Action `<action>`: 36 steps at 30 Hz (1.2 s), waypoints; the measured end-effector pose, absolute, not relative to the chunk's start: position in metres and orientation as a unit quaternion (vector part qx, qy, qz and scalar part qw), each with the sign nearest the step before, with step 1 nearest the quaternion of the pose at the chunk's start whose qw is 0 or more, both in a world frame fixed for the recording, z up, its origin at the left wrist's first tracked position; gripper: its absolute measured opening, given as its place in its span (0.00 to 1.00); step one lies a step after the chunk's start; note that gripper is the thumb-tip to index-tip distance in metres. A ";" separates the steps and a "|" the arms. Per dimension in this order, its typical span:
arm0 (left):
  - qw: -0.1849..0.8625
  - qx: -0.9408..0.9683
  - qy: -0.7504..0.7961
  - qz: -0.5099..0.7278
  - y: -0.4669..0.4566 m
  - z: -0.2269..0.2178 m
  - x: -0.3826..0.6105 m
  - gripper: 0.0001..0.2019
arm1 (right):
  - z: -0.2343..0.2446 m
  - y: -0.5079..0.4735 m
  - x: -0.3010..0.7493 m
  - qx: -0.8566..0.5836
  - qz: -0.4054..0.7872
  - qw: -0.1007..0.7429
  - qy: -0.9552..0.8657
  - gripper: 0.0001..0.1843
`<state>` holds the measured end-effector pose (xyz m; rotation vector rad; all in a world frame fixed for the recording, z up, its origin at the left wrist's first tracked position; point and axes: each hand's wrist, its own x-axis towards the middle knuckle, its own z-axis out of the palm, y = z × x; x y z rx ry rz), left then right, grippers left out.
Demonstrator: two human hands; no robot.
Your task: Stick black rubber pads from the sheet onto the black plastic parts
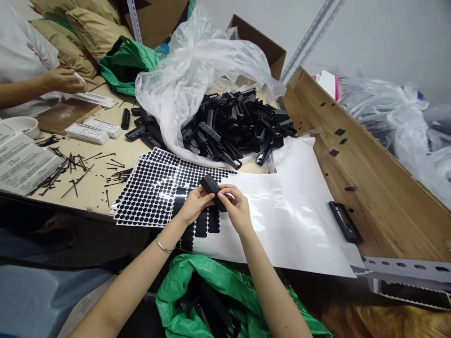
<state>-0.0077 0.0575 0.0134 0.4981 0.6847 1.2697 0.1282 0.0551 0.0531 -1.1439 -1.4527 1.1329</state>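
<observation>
My left hand point(195, 204) and my right hand point(236, 206) both grip one small black plastic part point(210, 187) above a white backing sheet point(282, 211). The fingers of both hands are pinched on it. Under the hands lie sheets of black round stickers point(151, 188) and black oblong stickers point(207, 223). A heap of the same black plastic parts point(232, 124) lies just beyond, spilling from a clear plastic bag point(197, 70).
A green bag point(218, 291) with black parts sits below the table edge. One black part point(344, 221) lies on the wooden board at the right. At far left, another person's hand point(65, 80) works over white boxes point(92, 131); thin black sticks point(66, 169) are scattered there.
</observation>
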 end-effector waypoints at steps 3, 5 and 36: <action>0.724 0.229 0.311 0.571 0.057 0.014 -0.008 0.18 | 0.053 0.056 0.127 -0.469 0.473 0.479 -0.571 0.08; 0.725 0.234 0.310 0.569 0.057 0.013 -0.009 0.17 | 0.053 0.056 0.128 -0.472 0.470 0.482 -0.569 0.09; 0.730 0.324 0.313 0.514 0.055 0.006 -0.010 0.16 | 0.030 0.046 0.140 -0.446 0.600 0.457 -0.482 0.21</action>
